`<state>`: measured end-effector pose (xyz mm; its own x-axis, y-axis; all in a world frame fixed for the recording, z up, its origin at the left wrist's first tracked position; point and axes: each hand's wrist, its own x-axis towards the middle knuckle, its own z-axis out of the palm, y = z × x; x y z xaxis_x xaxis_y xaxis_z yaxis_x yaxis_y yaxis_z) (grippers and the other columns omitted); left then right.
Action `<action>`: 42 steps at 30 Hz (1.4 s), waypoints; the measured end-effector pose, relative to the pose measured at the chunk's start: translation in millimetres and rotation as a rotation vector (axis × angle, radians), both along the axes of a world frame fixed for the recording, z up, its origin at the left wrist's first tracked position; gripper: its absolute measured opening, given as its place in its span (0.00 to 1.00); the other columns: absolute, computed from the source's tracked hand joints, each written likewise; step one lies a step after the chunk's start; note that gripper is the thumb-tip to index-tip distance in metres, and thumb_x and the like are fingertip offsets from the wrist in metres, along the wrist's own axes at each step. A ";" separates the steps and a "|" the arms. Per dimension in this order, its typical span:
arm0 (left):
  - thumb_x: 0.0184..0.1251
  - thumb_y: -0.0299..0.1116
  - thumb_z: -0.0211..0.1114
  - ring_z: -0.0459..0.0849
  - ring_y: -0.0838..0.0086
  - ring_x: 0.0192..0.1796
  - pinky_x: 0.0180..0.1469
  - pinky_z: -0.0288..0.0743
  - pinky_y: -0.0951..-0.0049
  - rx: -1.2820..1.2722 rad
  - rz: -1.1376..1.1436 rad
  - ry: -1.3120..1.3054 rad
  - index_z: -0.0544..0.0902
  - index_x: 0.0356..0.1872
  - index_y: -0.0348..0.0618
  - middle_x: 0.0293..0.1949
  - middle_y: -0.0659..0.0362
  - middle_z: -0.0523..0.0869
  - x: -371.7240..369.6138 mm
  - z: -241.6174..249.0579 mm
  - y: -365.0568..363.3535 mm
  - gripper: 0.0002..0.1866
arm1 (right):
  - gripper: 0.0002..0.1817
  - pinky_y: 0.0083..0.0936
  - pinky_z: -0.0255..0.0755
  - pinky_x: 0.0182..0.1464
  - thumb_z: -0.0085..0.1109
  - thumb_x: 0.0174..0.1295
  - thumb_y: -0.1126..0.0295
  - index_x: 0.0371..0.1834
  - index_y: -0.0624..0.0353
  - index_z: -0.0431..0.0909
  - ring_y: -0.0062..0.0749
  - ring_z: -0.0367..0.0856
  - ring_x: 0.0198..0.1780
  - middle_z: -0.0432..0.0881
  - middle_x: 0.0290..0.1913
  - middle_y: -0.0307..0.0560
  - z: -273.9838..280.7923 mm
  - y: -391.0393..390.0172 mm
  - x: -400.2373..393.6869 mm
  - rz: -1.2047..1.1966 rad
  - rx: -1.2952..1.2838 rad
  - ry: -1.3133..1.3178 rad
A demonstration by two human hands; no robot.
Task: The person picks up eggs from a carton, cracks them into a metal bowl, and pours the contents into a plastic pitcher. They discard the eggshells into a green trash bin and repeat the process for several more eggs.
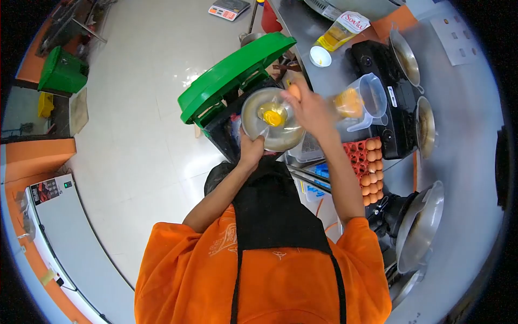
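Observation:
My left hand (252, 150) is closed on the near rim of a round metal bowl (253, 105). A cracked-open raw egg with a yellow yolk (273, 118) lies in the bowl. Above the bowl's right side, my right hand (314, 112) is closed around a brown egg (294, 91), slightly smeared by motion. The bowl is over a bin with a raised green lid (226, 75). Right of my right hand, a clear plastic jug (372, 94) holds something yellow-orange; its left part is blurred.
A red egg tray (356, 156) with several brown eggs (372, 181) is by my right forearm. A bottle of yellow oil (340, 33) and a small white cup (320, 56) sit on the metal counter. Pans (425, 127) rest along the black stove (396, 127). A scale (229, 8) is at the top.

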<state>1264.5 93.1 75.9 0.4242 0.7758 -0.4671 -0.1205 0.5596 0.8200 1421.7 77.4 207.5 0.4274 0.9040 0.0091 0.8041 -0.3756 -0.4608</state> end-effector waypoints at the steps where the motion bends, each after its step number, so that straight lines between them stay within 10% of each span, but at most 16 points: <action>1: 0.52 0.15 0.52 0.73 0.59 0.61 0.65 0.67 0.66 -0.045 -0.017 -0.005 0.55 0.67 0.36 0.61 0.45 0.69 -1.2 17.7 0.9 0.36 | 0.26 0.54 0.72 0.39 0.50 0.65 0.45 0.54 0.54 0.67 0.66 0.80 0.40 0.81 0.37 0.67 11.2 -0.5 1.9 -0.016 0.057 0.007; 6: 0.53 0.15 0.52 0.74 0.59 0.61 0.63 0.70 0.65 0.092 -0.025 -0.041 0.54 0.66 0.36 0.60 0.46 0.70 2.6 -37.6 2.4 0.35 | 0.24 0.52 0.73 0.39 0.52 0.65 0.47 0.51 0.56 0.70 0.64 0.80 0.39 0.81 0.37 0.65 39.7 -4.5 -1.3 -0.126 0.261 0.102; 11: 0.52 0.16 0.53 0.73 0.61 0.62 0.66 0.64 0.67 0.015 -0.005 -0.003 0.58 0.65 0.36 0.59 0.47 0.71 1.4 -0.3 3.4 0.34 | 0.22 0.46 0.75 0.40 0.53 0.66 0.50 0.47 0.60 0.71 0.65 0.80 0.39 0.81 0.34 0.63 -90.2 -8.0 5.5 0.010 -0.032 0.055; 14: 0.52 0.16 0.53 0.72 0.62 0.62 0.67 0.61 0.67 0.136 0.049 0.031 0.60 0.64 0.35 0.58 0.47 0.72 -0.2 -31.3 11.9 0.33 | 0.21 0.35 0.75 0.28 0.49 0.68 0.49 0.41 0.59 0.72 0.51 0.81 0.26 0.82 0.29 0.57 -118.8 -17.6 13.4 -0.223 0.269 0.384; 18: 0.51 0.16 0.53 0.72 0.62 0.62 0.66 0.62 0.65 0.230 0.031 0.083 0.61 0.65 0.35 0.60 0.48 0.72 -7.1 -33.1 28.0 0.34 | 0.21 0.14 0.51 0.11 0.41 0.71 0.47 0.33 0.52 0.70 0.15 0.60 0.11 0.78 0.23 0.42 -116.8 -44.7 31.6 -0.789 0.643 1.083; 19: 0.51 0.16 0.53 0.72 0.62 0.62 0.66 0.62 0.65 0.197 0.025 0.035 0.62 0.65 0.35 0.60 0.48 0.72 -8.6 -41.3 33.3 0.33 | 0.21 0.17 0.60 0.11 0.41 0.71 0.46 0.36 0.54 0.69 0.21 0.69 0.12 0.77 0.20 0.42 -153.5 -56.2 34.7 -0.763 0.692 1.136; 21: 0.54 0.15 0.52 0.72 0.62 0.62 0.66 0.63 0.64 0.114 -0.041 -0.065 0.61 0.65 0.34 0.61 0.48 0.72 -6.1 -31.9 41.4 0.32 | 0.42 0.42 0.83 0.38 0.36 0.64 0.32 0.71 0.53 0.55 0.57 0.82 0.46 0.72 0.58 0.66 -147.5 -57.8 11.5 -0.781 0.174 1.333; 26: 0.59 0.18 0.50 0.81 0.54 0.52 0.34 0.88 0.57 0.053 -0.158 0.019 0.55 0.67 0.43 0.59 0.45 0.71 28.9 37.6 46.2 0.32 | 0.46 0.44 0.66 0.64 0.46 0.61 0.34 0.74 0.54 0.49 0.61 0.74 0.56 0.64 0.66 0.67 -166.9 -126.0 -26.9 -0.346 -0.177 0.918; 29: 0.57 0.18 0.48 0.81 0.55 0.52 0.39 0.87 0.58 0.091 -0.260 -0.048 0.57 0.66 0.41 0.59 0.45 0.71 62.3 60.3 50.3 0.32 | 0.43 0.48 0.59 0.67 0.43 0.64 0.36 0.73 0.57 0.52 0.62 0.68 0.64 0.69 0.63 0.67 -122.8 -185.3 -46.7 -0.115 -0.461 0.687; 33: 0.57 0.19 0.48 0.79 0.56 0.55 0.42 0.87 0.55 0.240 -0.330 -0.058 0.57 0.67 0.40 0.59 0.46 0.71 120.5 101.2 53.1 0.32 | 0.39 0.46 0.61 0.65 0.41 0.65 0.36 0.66 0.58 0.65 0.61 0.74 0.58 0.77 0.54 0.66 -61.0 -234.7 -36.7 -0.395 -0.664 0.754; 35: 0.57 0.19 0.48 0.78 0.56 0.56 0.48 0.83 0.57 0.347 -0.400 -0.076 0.56 0.68 0.40 0.60 0.45 0.70 147.4 120.2 52.9 0.33 | 0.29 0.44 0.72 0.55 0.50 0.65 0.46 0.57 0.60 0.74 0.57 0.80 0.49 0.82 0.44 0.64 -54.0 -261.2 -16.3 -0.693 -0.377 0.539; 39: 0.57 0.20 0.51 0.76 0.56 0.58 0.61 0.71 0.62 0.849 -0.445 -0.140 0.55 0.69 0.39 0.61 0.45 0.70 221.4 87.3 82.7 0.34 | 0.20 0.47 0.75 0.40 0.57 0.62 0.59 0.54 0.55 0.70 0.58 0.82 0.37 0.81 0.38 0.59 -104.4 -310.5 44.8 -1.178 -0.109 -0.285; 42: 0.55 0.20 0.52 0.78 0.53 0.58 0.64 0.65 0.62 1.140 -0.463 -0.058 0.56 0.70 0.44 0.61 0.42 0.71 260.7 104.7 76.5 0.37 | 0.21 0.48 0.75 0.40 0.58 0.61 0.61 0.55 0.54 0.67 0.59 0.81 0.40 0.80 0.41 0.60 -123.6 -325.8 73.4 -1.222 -0.192 -0.250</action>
